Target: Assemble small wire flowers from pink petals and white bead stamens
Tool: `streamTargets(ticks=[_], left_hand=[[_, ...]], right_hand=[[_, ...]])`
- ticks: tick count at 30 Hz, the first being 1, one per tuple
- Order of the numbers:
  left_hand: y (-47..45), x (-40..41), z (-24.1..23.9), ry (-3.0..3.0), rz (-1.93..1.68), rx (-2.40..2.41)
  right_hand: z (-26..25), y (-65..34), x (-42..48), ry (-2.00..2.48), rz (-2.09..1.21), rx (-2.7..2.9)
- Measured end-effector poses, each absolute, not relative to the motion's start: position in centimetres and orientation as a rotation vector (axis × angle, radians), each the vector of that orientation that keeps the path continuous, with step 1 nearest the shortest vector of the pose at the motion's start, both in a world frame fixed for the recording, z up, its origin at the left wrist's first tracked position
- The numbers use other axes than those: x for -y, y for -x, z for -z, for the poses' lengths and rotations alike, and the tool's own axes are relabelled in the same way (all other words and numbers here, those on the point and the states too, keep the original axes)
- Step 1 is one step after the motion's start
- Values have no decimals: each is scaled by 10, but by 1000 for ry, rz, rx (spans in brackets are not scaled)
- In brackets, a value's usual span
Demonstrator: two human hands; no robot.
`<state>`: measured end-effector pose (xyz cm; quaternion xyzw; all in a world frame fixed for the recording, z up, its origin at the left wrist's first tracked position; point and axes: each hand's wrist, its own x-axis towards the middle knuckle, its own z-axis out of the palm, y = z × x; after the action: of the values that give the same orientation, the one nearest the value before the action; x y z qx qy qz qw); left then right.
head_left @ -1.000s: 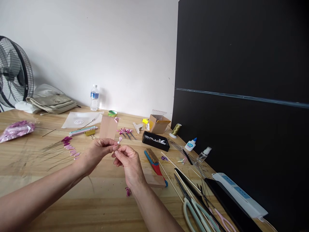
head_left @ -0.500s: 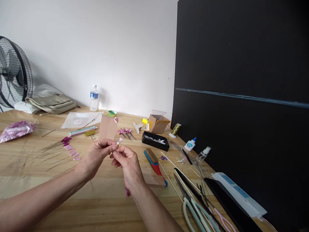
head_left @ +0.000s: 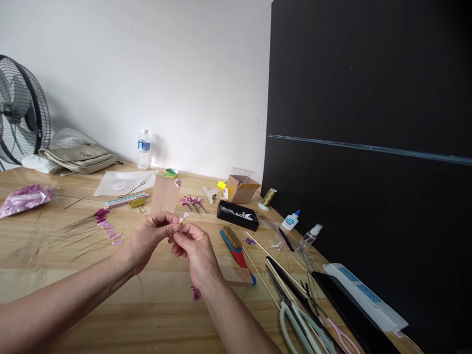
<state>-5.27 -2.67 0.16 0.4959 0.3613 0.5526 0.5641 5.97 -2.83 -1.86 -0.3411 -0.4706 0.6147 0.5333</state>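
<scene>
A small pale pink petal flower (head_left: pixel 185 216) with a white bead at its base stands up from between my fingertips. My left hand (head_left: pixel 147 242) pinches just below the bead with thumb and forefinger. Close against it, my right hand (head_left: pixel 197 253) is closed in a pinch at the lower end, where the stem is hidden by the fingers. Left of my hands, petals on thin wires (head_left: pixel 106 226) lie in a curved row from dark magenta to pale pink. Behind my hands are a wooden block (head_left: pixel 164 195) and finished pink flower sprigs (head_left: pixel 191 200).
A brush (head_left: pixel 233 241), large scissors (head_left: pixel 291 305), a comb (head_left: pixel 287 275) and thin sticks lie at right. Farther back stand a black tray (head_left: pixel 238 219), cardboard box (head_left: pixel 241 189), thread spool (head_left: pixel 269 197) and glue bottle (head_left: pixel 290 221). A water bottle (head_left: pixel 143 150) stands near the wall.
The flower tilts slightly to the right between my fingertips. Both hands stay in nearly the same place, still pinching; the things on the table have not moved.
</scene>
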Motion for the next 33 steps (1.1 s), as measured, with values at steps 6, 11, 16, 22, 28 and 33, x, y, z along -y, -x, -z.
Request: streamTargets(ticks=[6, 11, 16, 22, 28, 33], left_hand=[[55, 26, 1, -1196, -1273, -825], [54, 25, 1, -1170, -1261, -783], [53, 25, 1, -1089, -1259, -712], [52, 25, 2, -1080, -1260, -715], [67, 17, -14, -1099, -1401, -746], [101, 8, -50, -1167, -1600, -763]], right_hand=[[20, -60, 27, 795, -1478, 1120], [21, -63, 26, 770, -1562, 1085], [22, -67, 25, 787, -1617, 1071], [26, -71, 20, 739, -1698, 1121], [12, -69, 18, 864, -1643, 1222], [-5, -62, 11, 1104, -1491, 1543]])
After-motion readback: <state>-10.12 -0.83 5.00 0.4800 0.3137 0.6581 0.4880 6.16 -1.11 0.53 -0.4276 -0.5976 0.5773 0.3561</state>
